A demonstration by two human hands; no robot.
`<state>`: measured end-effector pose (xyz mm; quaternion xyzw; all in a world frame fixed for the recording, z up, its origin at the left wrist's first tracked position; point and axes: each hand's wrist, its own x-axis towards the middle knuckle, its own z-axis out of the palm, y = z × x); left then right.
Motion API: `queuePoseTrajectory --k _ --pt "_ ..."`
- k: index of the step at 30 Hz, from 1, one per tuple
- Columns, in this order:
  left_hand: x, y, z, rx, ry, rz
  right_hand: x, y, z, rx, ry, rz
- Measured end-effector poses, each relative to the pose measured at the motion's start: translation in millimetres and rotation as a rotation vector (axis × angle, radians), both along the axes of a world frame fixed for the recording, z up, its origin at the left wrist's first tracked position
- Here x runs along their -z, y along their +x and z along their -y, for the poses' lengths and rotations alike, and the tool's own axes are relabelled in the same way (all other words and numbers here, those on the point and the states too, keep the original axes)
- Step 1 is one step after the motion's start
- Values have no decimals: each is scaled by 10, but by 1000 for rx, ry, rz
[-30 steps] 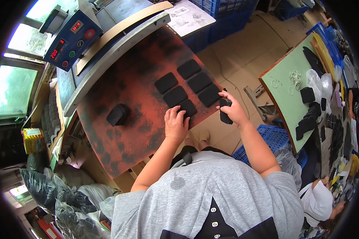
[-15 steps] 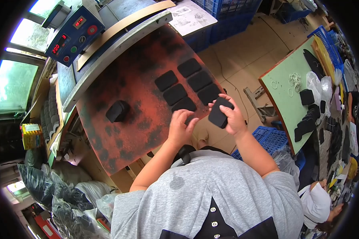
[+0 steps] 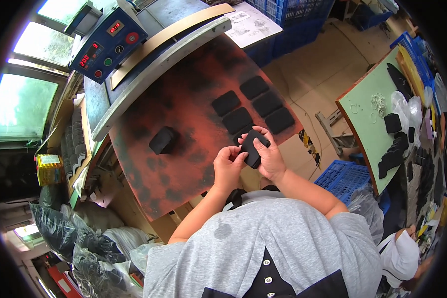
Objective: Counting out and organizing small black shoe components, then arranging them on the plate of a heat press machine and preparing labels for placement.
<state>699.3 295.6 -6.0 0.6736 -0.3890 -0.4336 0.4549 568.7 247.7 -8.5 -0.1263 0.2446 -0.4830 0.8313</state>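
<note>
In my right hand (image 3: 270,158) I hold a small black padded piece with rounded corners (image 3: 252,146); it looks like a stack of more than one layer. My left hand (image 3: 229,166) pinches the lower left edge of that piece with thumb and fingertips. Just beyond my hands, several similar black pads (image 3: 237,120) lie in two rows on a red board with dark stains (image 3: 184,164). The pad nearest my hands is partly hidden behind them. Further left on the board stands a short stack of black pads (image 3: 163,140).
A pale bar (image 3: 159,77) crosses the board's far side, below a blue control box (image 3: 109,42) with red displays. At right is a green table (image 3: 367,99) with rings and black pieces. Blue crates (image 3: 340,179), plastic bags (image 3: 79,238) and another person (image 3: 400,256) are around.
My right hand has brought the black pad left and nearer my left hand. My left hand, its fingers apart before, now pinches the pad's edge. The view has shifted slightly.
</note>
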Motion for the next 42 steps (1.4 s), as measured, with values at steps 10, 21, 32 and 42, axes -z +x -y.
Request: queuePoseTrajectory --k 10,21,32,42 --pt "544 1630 485 4 -175 139 41 767 -103 -5 159 -125" --pt "560 1946 1085 156 -99 417 232 1058 -408 84 231 -90" --pt "543 1912 944 73 -382 736 187 1164 -361 180 179 -152" --pt "252 1488 280 172 105 -96 168 1136 -355 272 190 -207"
